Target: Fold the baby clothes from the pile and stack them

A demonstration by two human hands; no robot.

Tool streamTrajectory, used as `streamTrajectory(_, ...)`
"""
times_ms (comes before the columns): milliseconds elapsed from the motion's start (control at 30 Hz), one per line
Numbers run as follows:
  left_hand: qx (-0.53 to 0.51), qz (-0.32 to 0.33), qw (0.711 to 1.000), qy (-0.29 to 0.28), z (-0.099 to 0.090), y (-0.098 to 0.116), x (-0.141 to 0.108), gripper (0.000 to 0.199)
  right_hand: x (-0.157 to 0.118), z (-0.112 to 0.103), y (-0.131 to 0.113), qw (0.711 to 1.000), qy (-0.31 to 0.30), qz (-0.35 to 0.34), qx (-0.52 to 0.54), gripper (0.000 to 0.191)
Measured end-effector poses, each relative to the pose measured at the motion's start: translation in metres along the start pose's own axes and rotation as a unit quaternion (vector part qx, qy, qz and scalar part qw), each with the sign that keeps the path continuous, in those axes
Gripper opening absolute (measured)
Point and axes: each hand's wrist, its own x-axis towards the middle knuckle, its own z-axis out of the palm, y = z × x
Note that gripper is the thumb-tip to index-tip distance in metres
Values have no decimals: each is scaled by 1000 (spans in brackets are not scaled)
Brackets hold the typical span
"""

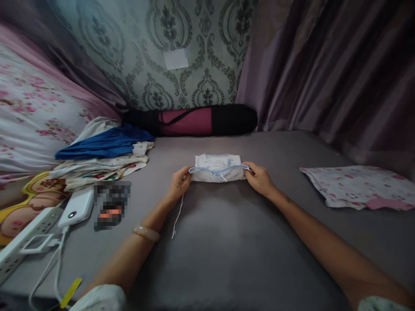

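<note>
A small white baby garment (215,175) with pale blue trim and ties lies folded into a flat bundle on the grey bed sheet (233,250). My left hand (180,180) pinches its left end, and a white tie string (177,220) trails from there toward me. At the opposite end, my right hand (258,178) grips the blue-edged corner between thumb and fingers. The near blue edge is held between both hands, with a short white tie at its middle. The undersides of the fingers are partly hidden by the cloth.
Left lie piled clothes with a blue piece (106,140), a power bank (78,206), a power strip (29,239), cables and a blurred-out item (112,205). A patterned folded cloth (359,186) is at right. A maroon-black long bag (194,121) rests against the wall.
</note>
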Motion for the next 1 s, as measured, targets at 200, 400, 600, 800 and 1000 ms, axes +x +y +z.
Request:
streamTrajectory(200, 7, -11, 998, 57, 19, -7, 23, 30, 25, 11, 4, 1000, 24, -8, -6, 34)
streamTrajectory(400, 49, -61, 994, 82, 35, -13, 45, 31, 48, 21, 11, 999, -4, 28, -31, 34)
streamTrajectory(600, 133, -130, 981, 51, 47, -24, 64, 31, 68, 34, 23, 985, -77, 86, -128, 32)
streamTrajectory(800, 188, -171, 967, 21, 47, -34, 73, 24, 75, 46, 32, 974, -99, 124, -159, 32)
streamTrajectory(1000, 197, -187, 961, 44, 44, -41, 76, 28, 75, 51, 36, 967, -71, 177, -169, 34)
